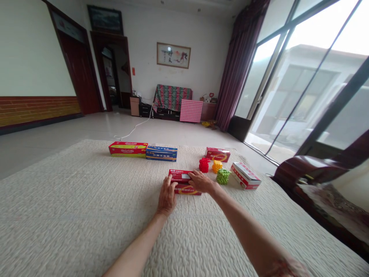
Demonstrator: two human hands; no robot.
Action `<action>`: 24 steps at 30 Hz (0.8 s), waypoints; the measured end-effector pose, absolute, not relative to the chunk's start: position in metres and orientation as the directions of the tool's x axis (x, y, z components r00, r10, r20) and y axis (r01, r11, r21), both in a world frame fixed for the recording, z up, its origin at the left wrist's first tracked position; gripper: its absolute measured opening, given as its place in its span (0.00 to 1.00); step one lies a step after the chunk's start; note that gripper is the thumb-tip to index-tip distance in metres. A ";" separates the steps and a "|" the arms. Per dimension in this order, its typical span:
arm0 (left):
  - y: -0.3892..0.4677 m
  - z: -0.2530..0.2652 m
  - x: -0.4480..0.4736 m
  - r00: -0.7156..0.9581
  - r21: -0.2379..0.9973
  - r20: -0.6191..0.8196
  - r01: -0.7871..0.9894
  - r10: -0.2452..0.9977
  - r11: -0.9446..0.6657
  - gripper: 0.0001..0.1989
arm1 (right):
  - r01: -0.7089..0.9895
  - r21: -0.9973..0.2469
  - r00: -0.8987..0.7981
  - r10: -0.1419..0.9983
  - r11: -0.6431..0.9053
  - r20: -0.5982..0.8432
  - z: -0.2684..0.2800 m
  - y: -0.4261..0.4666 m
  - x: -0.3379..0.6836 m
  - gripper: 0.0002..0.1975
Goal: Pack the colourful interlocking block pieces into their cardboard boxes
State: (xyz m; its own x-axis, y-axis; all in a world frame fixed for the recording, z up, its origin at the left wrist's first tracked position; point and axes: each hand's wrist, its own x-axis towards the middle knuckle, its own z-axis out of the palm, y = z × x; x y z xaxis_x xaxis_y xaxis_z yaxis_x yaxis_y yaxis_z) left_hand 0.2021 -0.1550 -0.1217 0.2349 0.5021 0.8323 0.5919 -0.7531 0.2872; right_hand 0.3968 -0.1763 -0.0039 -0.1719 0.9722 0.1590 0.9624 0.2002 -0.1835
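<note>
A red cardboard box (181, 176) with white print lies on the quilted mat in front of me. Its top and front meet along a dark line that may be a gap under the lid. My left hand (167, 196) grips the box's left end, thumb at the front and fingers by the side. Across the top's right part lies my right hand (200, 182), fingers bent onto the box and thumb toward the front. Just right of that hand are a spiky red cube (204, 165), a yellow one (217, 166) and a green one (223, 176).
Beyond stand a red-yellow box (128, 149) and a blue box (161, 154), end to end. Another red box (218, 154) sits behind the cubes, with a white-and-red box (246, 176) to their right. The mat (95, 215) borders a wooden armrest (300, 169) at right.
</note>
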 end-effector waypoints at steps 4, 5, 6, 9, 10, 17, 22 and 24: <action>-0.157 -0.120 0.202 0.222 0.295 0.832 0.598 0.508 -0.745 0.18 | 0.951 -0.153 -0.247 0.958 0.269 0.147 0.009 -0.183 0.401 0.11; -0.157 -0.119 0.202 0.217 0.298 0.833 0.600 0.509 -0.743 0.17 | 0.950 -0.151 -0.252 0.957 0.273 0.145 0.013 -0.183 0.402 0.11; -0.158 -0.119 0.202 0.216 0.300 0.832 0.600 0.512 -0.741 0.17 | 0.950 -0.152 -0.252 0.957 0.273 0.143 0.016 -0.183 0.404 0.11; -0.159 -0.117 0.200 0.227 0.305 0.821 0.601 0.524 -0.739 0.17 | 0.950 -0.164 -0.244 0.959 0.266 0.143 0.024 -0.182 0.407 0.11; -0.159 -0.117 0.199 0.231 0.306 0.817 0.603 0.529 -0.737 0.17 | 0.948 -0.171 -0.245 0.959 0.267 0.144 0.025 -0.182 0.407 0.11; -0.159 -0.116 0.197 0.195 0.318 0.826 0.614 0.530 -0.722 0.18 | 0.919 -0.246 -0.280 0.949 0.309 0.146 0.038 -0.173 0.414 0.11; -0.158 -0.119 0.198 0.214 0.314 0.814 0.620 0.540 -0.719 0.19 | 0.912 -0.318 -0.179 0.949 0.259 0.260 0.046 -0.159 0.423 0.08; -0.158 -0.120 0.198 0.230 0.296 0.812 0.630 0.536 -0.718 0.20 | 0.916 -0.345 -0.071 0.930 0.204 0.362 0.045 -0.151 0.424 0.08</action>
State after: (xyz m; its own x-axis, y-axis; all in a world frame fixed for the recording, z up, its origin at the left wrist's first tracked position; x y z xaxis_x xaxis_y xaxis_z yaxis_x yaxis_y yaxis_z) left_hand 0.1979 -0.1575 -0.1198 0.2295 0.5362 0.8123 0.6297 -0.7182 0.2962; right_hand 0.4236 -0.1515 0.0451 -0.0708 0.9296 0.3617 0.9161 0.2041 -0.3452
